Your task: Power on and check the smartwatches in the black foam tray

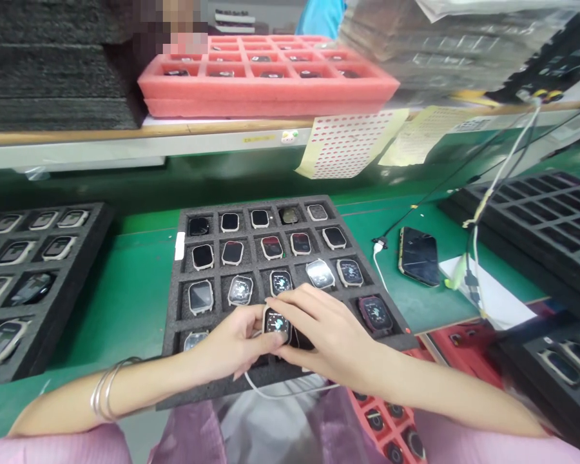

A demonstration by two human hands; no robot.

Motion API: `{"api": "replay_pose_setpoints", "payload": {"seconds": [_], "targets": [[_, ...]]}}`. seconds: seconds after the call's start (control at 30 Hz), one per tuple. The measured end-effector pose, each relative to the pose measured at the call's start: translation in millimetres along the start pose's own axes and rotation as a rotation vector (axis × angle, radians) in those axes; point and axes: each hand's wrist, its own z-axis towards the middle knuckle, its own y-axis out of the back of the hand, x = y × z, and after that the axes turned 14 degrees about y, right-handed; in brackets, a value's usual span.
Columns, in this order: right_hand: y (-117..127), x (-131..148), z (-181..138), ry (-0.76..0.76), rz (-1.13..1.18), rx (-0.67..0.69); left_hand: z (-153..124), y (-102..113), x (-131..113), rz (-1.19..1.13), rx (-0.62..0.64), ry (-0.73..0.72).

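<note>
Between my two hands is a smartwatch (276, 324) without a strap, its dark screen lit with a dial face. My left hand (245, 340) grips it from the left, the thumb lying across its lower edge. From the right, my right hand (314, 322) closes on its top and bottom edges. Both hands are over a black foam tray (174, 290) whose compartments hold rows of similar watch bodies, some with lit screens. A dark red watch (376, 313) lies in the tray right of my right hand. A white cable (290, 392) loops below the hands.
Black foam trays of watches stand left (72, 258) and right (526, 212). A phone (418, 256) lies right of the middle tray. Cables (493, 177) hang at the right. A pink foam tray (270, 100) sits on the shelf ahead; a red tray (384, 438) is low right.
</note>
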Motion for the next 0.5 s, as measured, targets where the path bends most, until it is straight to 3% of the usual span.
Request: {"api": "replay_pose_setpoints", "payload": {"seconds": [0.4,0.5], "targets": [[-2.3,1.1,-7.6,-0.035,0.051,-0.06,-3.3,-4.7,-2.1,0.028,0.006,0.039],[2.0,0.4,-7.8,-0.034,0.113,-0.084,-4.1,-7.6,-4.5,0.02,-0.011,-0.006]]}}
